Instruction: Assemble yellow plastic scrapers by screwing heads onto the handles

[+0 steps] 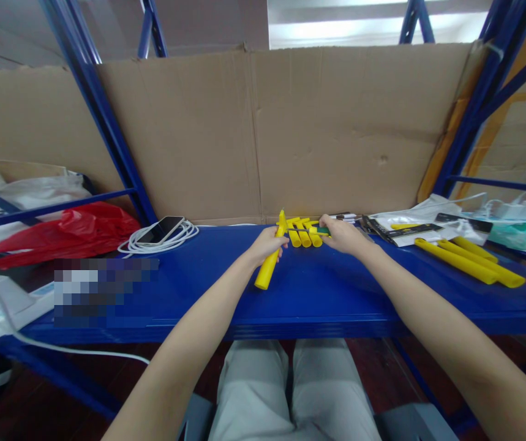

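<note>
My left hand [269,245] is wrapped round a yellow plastic tube [268,269], which is tilted with its round end toward me and a narrow pointed part at the top. My right hand [338,234] is closed on a slim green-handled tool [322,231] that looks like a screwdriver. Its thin dark shaft points left toward the tube's upper part; whether the tip touches is too small to tell. Between and just behind my hands, several short yellow tubes [305,239] lie side by side on the blue shelf top [318,294].
More long yellow tubes [462,262] lie at the right beside plastic packaging [409,234]. On the left are a phone [161,231] on a coiled white cable [189,231], a red plastic bag [79,229] and a power strip [19,312]. Cardboard [258,135] backs the shelf.
</note>
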Tool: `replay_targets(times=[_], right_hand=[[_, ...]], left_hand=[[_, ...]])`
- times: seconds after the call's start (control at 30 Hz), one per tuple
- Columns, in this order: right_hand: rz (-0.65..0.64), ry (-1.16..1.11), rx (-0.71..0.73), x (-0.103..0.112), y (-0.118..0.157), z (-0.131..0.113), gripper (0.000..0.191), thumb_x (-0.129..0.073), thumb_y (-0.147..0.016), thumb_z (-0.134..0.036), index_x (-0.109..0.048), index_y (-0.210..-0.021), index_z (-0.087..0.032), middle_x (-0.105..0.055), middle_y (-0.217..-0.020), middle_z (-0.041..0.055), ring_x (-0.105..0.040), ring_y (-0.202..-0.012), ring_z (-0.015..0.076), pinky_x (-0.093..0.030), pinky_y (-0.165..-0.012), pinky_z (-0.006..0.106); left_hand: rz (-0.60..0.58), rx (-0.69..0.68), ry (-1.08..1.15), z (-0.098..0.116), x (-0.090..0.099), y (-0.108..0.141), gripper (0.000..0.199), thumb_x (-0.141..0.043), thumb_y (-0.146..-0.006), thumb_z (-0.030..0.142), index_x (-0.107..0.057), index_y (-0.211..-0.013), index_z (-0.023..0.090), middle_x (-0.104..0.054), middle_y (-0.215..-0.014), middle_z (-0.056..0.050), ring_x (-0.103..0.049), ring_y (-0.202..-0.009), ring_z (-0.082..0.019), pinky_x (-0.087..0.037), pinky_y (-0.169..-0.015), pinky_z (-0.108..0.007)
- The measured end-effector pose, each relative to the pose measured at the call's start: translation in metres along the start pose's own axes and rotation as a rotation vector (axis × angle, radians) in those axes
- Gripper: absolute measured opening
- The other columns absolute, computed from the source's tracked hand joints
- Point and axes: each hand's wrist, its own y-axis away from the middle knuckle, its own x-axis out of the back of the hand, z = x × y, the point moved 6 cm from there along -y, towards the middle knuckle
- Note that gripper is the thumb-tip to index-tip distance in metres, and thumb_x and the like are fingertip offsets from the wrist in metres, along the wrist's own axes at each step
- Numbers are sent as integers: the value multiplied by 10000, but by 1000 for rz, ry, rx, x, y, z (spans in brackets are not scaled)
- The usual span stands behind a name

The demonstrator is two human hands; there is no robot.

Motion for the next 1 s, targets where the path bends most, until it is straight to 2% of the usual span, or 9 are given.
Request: replay_targets(times=[0.17, 0.27, 0.57, 1.0], right_hand=[[-11, -5, 48, -4, -2, -6, 283, -475, -840, -270, -529, -1061, -101, -628, -1061, 160, -573, -990, 248, -398, -818, 321], [-48, 22, 40, -7, -3, -7, 281, -408, -889, -271, -564, -1034, -88, -619, -1071, 173, -555, -1030, 256, -394, -852, 340], [-68, 7, 34, -14, -7, -6, 281, -389, -911, -273, -581, -1002, -90, -619, -1037, 160, -575, -962, 224, -403, -825, 296], [-28, -22, 55, -11, -7, -6, 269, -403, -903, -275, -594, -977, -101, -630, -994, 153, -581, -932, 220, -413, -816, 307]], left_hand=[[13, 3, -15, -1, -2, 0, 118, -475, -732, 53, -454, -785, 157, -482, -504, 68, -423, -318, -55, -347, -341, -173], [21, -4, 3, -1, -2, 0, 143, -464, -735, 43, -429, -802, 165, -471, -502, 76, -409, -305, -55, -330, -331, -174], [27, 34, 112, -2, 0, -1, 153, -448, -751, 47, -395, -797, 184, -439, -504, 84, -399, -317, -56, -327, -353, -181], [15, 49, 139, -2, 1, -1, 142, -448, -751, 62, -383, -736, 187, -444, -490, 76, -383, -310, -52, -312, -343, -186]])
